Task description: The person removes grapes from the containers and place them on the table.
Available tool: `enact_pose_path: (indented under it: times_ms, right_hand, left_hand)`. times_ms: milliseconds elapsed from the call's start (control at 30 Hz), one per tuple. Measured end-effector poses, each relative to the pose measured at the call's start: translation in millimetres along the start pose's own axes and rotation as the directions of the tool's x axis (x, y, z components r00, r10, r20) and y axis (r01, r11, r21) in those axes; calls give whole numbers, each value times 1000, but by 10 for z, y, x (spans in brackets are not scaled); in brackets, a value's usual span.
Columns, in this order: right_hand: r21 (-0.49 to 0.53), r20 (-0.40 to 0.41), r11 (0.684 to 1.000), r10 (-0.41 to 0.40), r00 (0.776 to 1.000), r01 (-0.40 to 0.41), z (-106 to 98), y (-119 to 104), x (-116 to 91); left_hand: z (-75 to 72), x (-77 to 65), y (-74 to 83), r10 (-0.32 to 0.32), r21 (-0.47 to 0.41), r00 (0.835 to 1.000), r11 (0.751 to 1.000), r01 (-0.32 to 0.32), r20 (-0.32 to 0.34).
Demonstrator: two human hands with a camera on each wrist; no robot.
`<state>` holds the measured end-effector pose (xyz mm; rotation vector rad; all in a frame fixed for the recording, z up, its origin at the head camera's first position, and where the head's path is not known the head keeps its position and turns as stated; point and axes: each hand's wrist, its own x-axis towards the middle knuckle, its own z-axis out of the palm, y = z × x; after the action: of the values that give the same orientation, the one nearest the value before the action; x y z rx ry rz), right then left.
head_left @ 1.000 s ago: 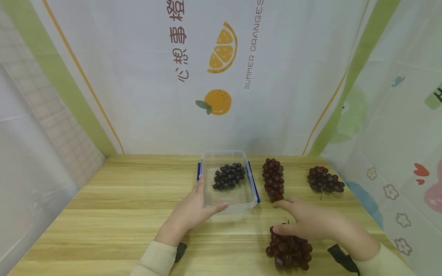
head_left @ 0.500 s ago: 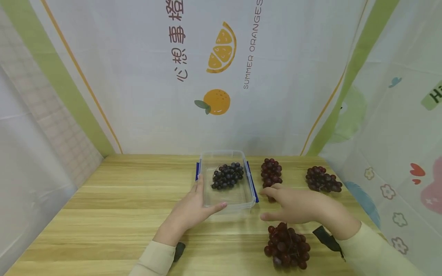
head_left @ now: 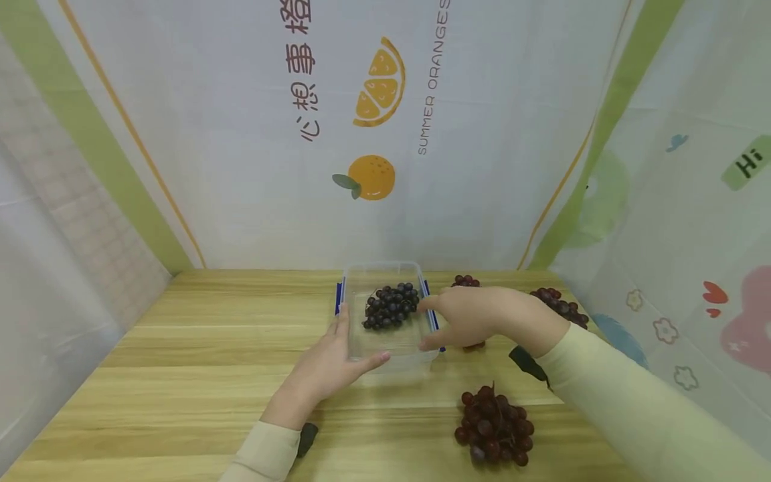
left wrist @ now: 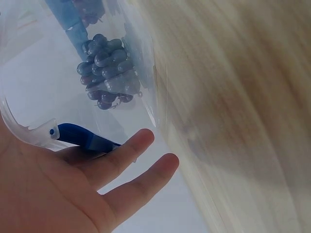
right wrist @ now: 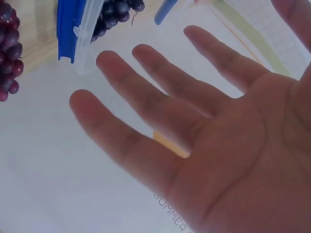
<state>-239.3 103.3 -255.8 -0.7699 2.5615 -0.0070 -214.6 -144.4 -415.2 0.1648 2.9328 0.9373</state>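
A clear plastic food container (head_left: 400,347) with blue latches stands toward the back of the table, a bunch of dark grapes (head_left: 391,306) inside it. My left hand (head_left: 325,365) rests against its left side, thumb over the front corner. In the left wrist view, straight fingers (left wrist: 141,189) lie beside a blue latch (left wrist: 87,138). My right hand (head_left: 478,314) reaches over the container's right rim, fingertips close to the dark grapes in the head view. The right wrist view shows that palm (right wrist: 243,141) with fingers spread and nothing in them.
A bunch of red grapes (head_left: 494,428) lies at the table's front right. Another red bunch (head_left: 465,281) is mostly hidden behind the right hand. A third bunch (head_left: 561,308) lies at the right edge, partly covered by the forearm. A printed curtain (head_left: 271,201) hangs behind.
My right hand has moved left and away from me, from over the front red grapes to the container's right rim. The left hand stays at the container. The view has turned slightly right.
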Motion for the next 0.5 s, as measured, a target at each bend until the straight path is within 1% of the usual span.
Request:
enact_pose_path:
  times_ms: [100,167,267,367,500]
  right_hand:
    - [-21,12,1000,13,1000,-13,-74,-36,82]
    - [-11,24,1000,22,999,-21,-115,-58,131]
    - [-6,26,1000,13,1000,-13,-157,-84,208]
    - [-21,16,1000,-9,1000,9,-190,-112,293]
    - [-34,-8,999,-11,1000,11,-224,-149,421]
  left_hand:
    - [4,-7,-5,-3,7,1000,1000,3,-4]
    - [8,-12,-8,-5,10,1000,1000,5,-8]
    - [14,-17,-3,-3,17,1000,1000,3,-16]
    - [26,-16,6,-2,19,1000,1000,2,-21]
    - [35,-21,26,-7,19,1000,1000,7,-17]
